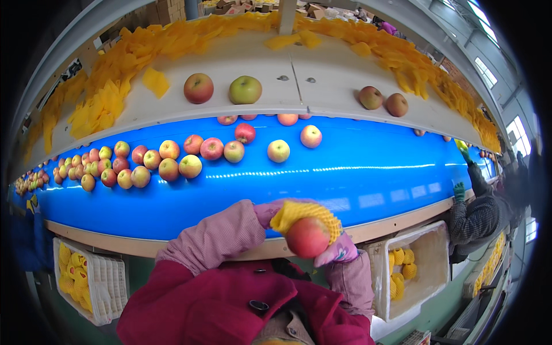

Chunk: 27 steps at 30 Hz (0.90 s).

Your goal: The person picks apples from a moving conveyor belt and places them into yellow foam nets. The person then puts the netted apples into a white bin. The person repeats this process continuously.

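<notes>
In a pink patterned glove, my right hand (340,251) holds a red apple (307,237) at the near edge of the blue conveyor belt (258,194). A yellow foam net sleeve (302,213) lies around the apple's far side, with the red front uncovered. My left hand (268,212), gloved in pink too, is at the sleeve, its fingers mostly hidden behind it. Many red and green apples (211,148) lie on the belt, densest to the left. Above them, a pale shelf holds a red apple (198,88), a green apple (245,89) and two smaller apples (370,98).
Yellow foam sleeves (103,103) are heaped along the shelf (327,64). Plastic crates with sleeved apples stand at the left (103,284) and right (424,276), below the belt's wooden edge (388,226). One person (483,215) works at the right, another (32,233) at the left.
</notes>
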Available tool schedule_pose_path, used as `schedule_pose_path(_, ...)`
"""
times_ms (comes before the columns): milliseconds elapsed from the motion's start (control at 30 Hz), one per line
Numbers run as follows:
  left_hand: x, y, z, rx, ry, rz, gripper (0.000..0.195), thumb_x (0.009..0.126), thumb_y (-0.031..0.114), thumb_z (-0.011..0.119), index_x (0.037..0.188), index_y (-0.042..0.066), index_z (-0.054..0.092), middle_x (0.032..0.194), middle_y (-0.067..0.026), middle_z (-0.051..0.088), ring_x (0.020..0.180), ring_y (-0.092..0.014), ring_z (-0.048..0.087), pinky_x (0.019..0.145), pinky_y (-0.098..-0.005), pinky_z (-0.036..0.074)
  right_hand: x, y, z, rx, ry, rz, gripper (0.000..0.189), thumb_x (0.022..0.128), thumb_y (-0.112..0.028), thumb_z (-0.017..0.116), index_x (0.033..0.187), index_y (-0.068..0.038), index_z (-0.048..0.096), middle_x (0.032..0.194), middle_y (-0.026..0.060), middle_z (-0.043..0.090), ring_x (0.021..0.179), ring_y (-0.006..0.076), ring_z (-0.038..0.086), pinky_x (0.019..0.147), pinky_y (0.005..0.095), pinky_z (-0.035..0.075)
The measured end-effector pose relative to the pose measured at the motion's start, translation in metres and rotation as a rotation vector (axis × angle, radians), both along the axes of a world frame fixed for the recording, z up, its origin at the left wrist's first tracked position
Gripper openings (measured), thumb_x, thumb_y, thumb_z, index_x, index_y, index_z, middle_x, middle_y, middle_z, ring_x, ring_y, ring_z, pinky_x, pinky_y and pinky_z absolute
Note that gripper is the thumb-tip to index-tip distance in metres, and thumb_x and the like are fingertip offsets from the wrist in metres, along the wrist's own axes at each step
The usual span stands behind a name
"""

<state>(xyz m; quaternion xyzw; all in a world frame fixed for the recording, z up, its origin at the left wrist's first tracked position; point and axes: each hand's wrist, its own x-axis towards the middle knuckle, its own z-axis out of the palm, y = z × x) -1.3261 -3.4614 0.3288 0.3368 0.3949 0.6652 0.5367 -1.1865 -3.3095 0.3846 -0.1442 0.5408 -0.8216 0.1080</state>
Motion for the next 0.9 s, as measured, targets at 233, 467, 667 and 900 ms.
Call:
schedule_pose_path(233, 0.037, 0.002, 0.002, 0.061, -0.058, -0.405, 0.077, 0.071, 0.056, 0.078, 0.122, 0.005, 0.051, 0.118, -0.0031, 0.055, 0.112, -0.013, 0.050, 0.099, -0.0291, 0.038, 0.050, -0.006, 0.013, 0.019, -0.135, 0.193, 0.121, 0.035, -0.009, 0.096, 0.141, -0.004, 0.037, 0.137, 0.0094, 0.048, 0.129, 0.0241, 0.045, 0.108, 0.0387, 0.036)
schedule_pose_path(467, 0.037, -0.013, 0.049, 0.007, 0.167, -0.074, 0.040, 0.074, 0.030, 0.082, 0.095, 0.008, 0.055, 0.084, 0.0003, 0.056, 0.079, -0.009, 0.055, 0.068, -0.0224, 0.042, 0.066, -0.006, 0.015, 0.022, -0.010, 0.051, 0.107, 0.046, -0.013, 0.095, 0.138, -0.004, 0.042, 0.133, 0.0095, 0.052, 0.120, 0.0219, 0.052, 0.101, 0.0374, 0.042)
schedule_pose_path(667, 0.069, -0.027, 0.068, -0.060, 1.102, 0.493, 0.034, 0.077, 0.015, 0.076, 0.100, 0.009, 0.052, 0.093, -0.0001, 0.058, 0.080, -0.009, 0.058, 0.068, -0.0247, 0.047, 0.038, -0.022, -0.020, -0.047, 0.168, -0.806, 0.102, 0.061, -0.022, 0.091, 0.143, -0.008, 0.032, 0.130, 0.0103, 0.051, 0.118, 0.0238, 0.054, 0.096, 0.0350, 0.049)
schedule_pose_path(900, 0.067, -0.002, 0.045, 0.010, -0.002, 0.479, 0.070, 0.084, 0.022, 0.075, 0.139, 0.005, 0.034, 0.126, -0.0065, 0.050, 0.110, -0.017, 0.055, 0.095, -0.0322, 0.047, 0.045, -0.038, -0.019, 0.872, 0.362, -0.897, 0.107, 0.067, -0.020, 0.086, 0.149, -0.010, 0.020, 0.145, 0.0152, 0.034, 0.130, 0.0286, 0.042, 0.106, 0.0416, 0.040)
